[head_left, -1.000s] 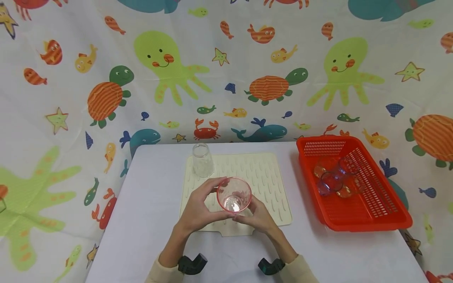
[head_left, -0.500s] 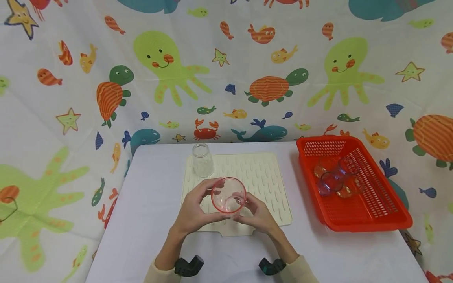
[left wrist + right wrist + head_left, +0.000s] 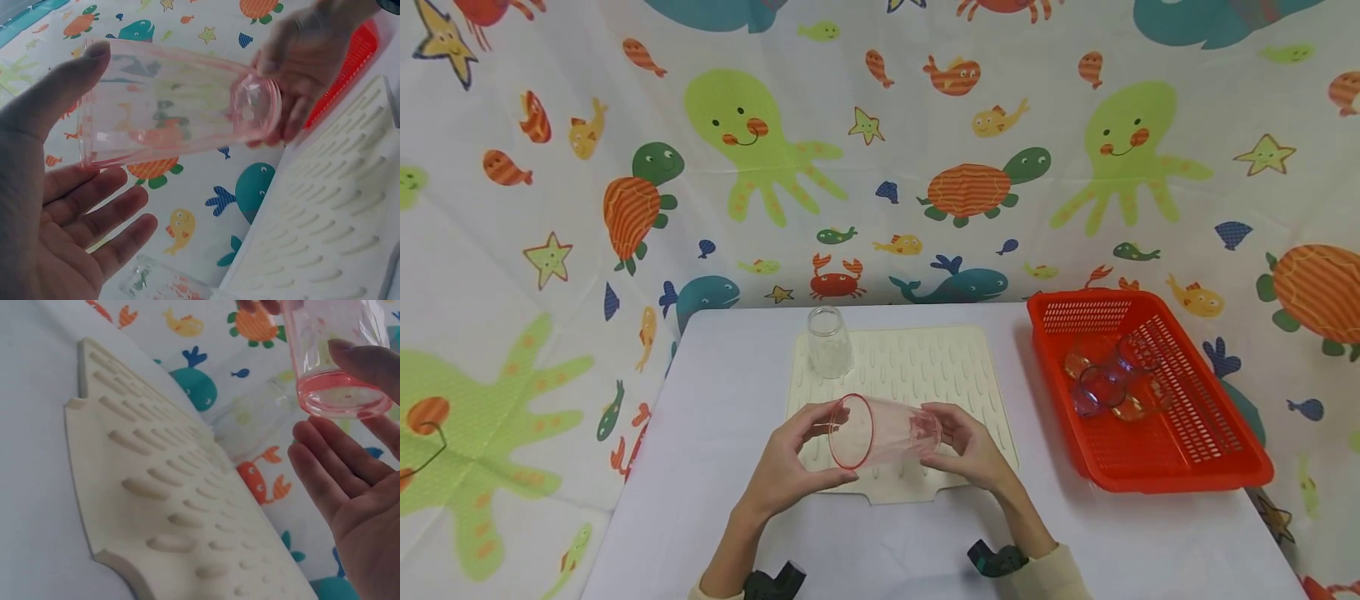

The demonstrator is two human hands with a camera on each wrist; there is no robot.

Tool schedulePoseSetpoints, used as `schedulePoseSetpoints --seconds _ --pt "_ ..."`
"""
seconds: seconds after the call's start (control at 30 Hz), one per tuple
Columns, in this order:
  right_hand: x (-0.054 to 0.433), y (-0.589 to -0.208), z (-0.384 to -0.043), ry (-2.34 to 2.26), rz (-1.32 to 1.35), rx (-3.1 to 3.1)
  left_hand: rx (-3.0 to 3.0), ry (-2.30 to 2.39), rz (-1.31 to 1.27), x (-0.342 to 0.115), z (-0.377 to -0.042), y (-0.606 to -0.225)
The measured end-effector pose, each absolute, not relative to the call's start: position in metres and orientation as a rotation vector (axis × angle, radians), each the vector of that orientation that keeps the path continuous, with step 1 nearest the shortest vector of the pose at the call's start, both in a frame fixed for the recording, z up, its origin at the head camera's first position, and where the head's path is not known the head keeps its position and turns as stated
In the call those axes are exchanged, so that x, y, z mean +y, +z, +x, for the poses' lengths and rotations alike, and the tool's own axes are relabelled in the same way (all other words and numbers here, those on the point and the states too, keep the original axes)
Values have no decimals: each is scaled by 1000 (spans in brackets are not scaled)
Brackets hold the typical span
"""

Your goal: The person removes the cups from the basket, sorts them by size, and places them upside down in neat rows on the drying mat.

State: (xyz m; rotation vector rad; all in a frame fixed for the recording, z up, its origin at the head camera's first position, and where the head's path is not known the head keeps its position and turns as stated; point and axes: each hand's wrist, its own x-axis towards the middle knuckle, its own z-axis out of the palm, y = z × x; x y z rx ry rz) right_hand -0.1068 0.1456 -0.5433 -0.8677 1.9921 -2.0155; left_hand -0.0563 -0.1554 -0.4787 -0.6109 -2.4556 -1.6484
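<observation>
A clear pink-tinted drinking glass (image 3: 891, 429) lies sideways in the air above the cream drying mat (image 3: 958, 367), its rim to the left and its base to the right. My left hand (image 3: 786, 467) holds it at the rim, thumb on one side and fingers on the other. At the base end, my right hand (image 3: 973, 450) grips it between thumb and fingers. In the left wrist view the pink glass (image 3: 175, 100) looks empty. Its thick base (image 3: 344, 397) shows between thumb and fingers in the right wrist view. A clear glass (image 3: 830, 346) stands upside down on the mat's back left corner.
To the right stands a red plastic basket (image 3: 1180, 479) with several tinted glasses (image 3: 1105, 387) inside, blue-purple and amber. A white table (image 3: 722, 375) lies under everything. Behind it hangs a curtain (image 3: 880, 183) printed with sea animals.
The pink glass has turned from mouth facing the head camera to lying sideways, mouth left. My left hand has shifted left and slightly down, my right hand a little to the right.
</observation>
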Motion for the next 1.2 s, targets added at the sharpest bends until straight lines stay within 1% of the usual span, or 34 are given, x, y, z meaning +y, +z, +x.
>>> schedulePoseSetpoints --seconds 0.3,0.67,1.0,1.2 --pt "158 -531 -110 -2048 -785 1886 -2500 -1690 -552 -161 -48 -497" --pt "154 -518 -117 -2138 -904 1671 -2523 -1717 -490 -156 -46 -511" --pt "141 -505 -123 -2234 -939 1520 -2579 -1778 -315 -150 -41 -519" --pt "134 -499 -124 -2263 -965 1517 -2552 -1819 -345 -148 -38 -525"
